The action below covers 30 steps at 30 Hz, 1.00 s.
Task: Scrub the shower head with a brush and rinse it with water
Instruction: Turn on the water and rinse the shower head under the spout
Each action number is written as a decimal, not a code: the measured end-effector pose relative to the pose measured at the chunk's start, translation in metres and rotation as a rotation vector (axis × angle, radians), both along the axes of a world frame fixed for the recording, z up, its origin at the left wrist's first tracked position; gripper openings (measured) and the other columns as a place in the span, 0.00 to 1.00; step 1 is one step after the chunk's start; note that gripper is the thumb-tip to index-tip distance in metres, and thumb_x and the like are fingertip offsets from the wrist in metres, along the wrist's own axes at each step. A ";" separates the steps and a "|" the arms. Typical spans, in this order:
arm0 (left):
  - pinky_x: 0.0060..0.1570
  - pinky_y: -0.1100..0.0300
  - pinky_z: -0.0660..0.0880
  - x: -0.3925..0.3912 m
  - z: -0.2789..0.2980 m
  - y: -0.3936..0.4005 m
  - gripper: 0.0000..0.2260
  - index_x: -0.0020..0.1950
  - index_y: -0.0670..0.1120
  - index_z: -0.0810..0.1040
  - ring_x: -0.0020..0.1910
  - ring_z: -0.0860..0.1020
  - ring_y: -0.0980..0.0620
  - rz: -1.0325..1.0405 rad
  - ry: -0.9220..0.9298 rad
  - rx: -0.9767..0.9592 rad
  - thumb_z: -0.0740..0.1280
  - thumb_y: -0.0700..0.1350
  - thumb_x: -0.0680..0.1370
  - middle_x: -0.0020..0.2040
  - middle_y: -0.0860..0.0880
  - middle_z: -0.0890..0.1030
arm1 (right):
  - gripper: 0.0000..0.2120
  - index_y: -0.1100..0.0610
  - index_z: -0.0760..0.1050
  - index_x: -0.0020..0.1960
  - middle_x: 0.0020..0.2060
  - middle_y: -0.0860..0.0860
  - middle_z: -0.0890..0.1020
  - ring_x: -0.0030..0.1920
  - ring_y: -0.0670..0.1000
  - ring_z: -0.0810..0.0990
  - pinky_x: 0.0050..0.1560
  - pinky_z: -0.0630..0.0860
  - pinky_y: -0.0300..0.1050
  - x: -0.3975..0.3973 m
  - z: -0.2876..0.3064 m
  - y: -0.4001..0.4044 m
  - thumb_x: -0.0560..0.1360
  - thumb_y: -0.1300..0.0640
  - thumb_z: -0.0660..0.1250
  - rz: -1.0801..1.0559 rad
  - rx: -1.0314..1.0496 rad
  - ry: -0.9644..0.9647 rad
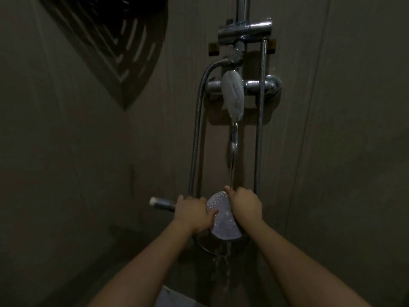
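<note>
shower head (223, 216) under tap stream (231, 171), face up; left hand (192, 214) grips its handle, right hand (245, 206) curls over its right edge.

The left hand (192, 214) covers the join between the shower head (223, 216) and its handle (161, 203), so how the fingers wrap there cannot be told. The right hand (245, 208) hides the head's right rim, and whether it holds a brush is unclear. The riser pipe (243, 7) is cut off by the top edge. The yellow labels (213, 48) are too blurred to read. Both forearms run off the bottom edge.
</note>
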<state>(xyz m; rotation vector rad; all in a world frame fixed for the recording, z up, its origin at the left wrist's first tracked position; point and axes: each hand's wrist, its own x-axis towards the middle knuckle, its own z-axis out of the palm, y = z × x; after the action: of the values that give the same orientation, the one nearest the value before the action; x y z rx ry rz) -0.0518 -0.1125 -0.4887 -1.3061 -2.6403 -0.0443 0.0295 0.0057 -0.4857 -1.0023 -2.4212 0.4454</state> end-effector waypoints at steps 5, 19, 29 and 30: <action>0.72 0.41 0.39 0.033 -0.016 0.021 0.31 0.77 0.42 0.48 0.77 0.49 0.45 -0.015 0.042 0.117 0.51 0.56 0.79 0.77 0.42 0.53 | 0.24 0.64 0.78 0.45 0.41 0.58 0.82 0.39 0.55 0.78 0.37 0.72 0.44 -0.008 -0.007 0.000 0.79 0.44 0.55 -0.130 -0.262 0.141; 0.74 0.60 0.45 0.024 -0.019 0.016 0.31 0.77 0.46 0.51 0.77 0.52 0.50 -0.352 -0.038 0.147 0.61 0.40 0.76 0.78 0.47 0.55 | 0.20 0.69 0.73 0.60 0.59 0.64 0.77 0.61 0.61 0.76 0.53 0.72 0.44 -0.012 -0.004 0.017 0.81 0.55 0.55 -0.019 -0.705 0.187; 0.37 0.70 0.73 0.036 -0.008 0.014 0.08 0.46 0.46 0.81 0.41 0.80 0.52 -0.090 -0.728 1.142 0.69 0.35 0.72 0.39 0.48 0.82 | 0.18 0.55 0.73 0.62 0.53 0.55 0.79 0.54 0.54 0.78 0.56 0.75 0.48 -0.014 0.012 -0.009 0.80 0.46 0.55 0.391 -1.363 0.855; 0.33 0.74 0.72 0.035 -0.004 0.013 0.07 0.45 0.45 0.80 0.38 0.79 0.56 -0.045 -0.837 1.231 0.69 0.34 0.72 0.37 0.51 0.80 | 0.21 0.55 0.71 0.65 0.58 0.56 0.78 0.59 0.55 0.77 0.62 0.73 0.50 -0.015 0.007 -0.010 0.80 0.45 0.53 0.392 -1.288 0.797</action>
<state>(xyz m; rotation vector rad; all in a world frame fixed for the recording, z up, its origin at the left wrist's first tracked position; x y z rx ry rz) -0.0166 -0.0990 -0.4927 -0.8982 -2.1517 -2.1681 0.0142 -0.0039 -0.4783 -0.5025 -1.3958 2.1888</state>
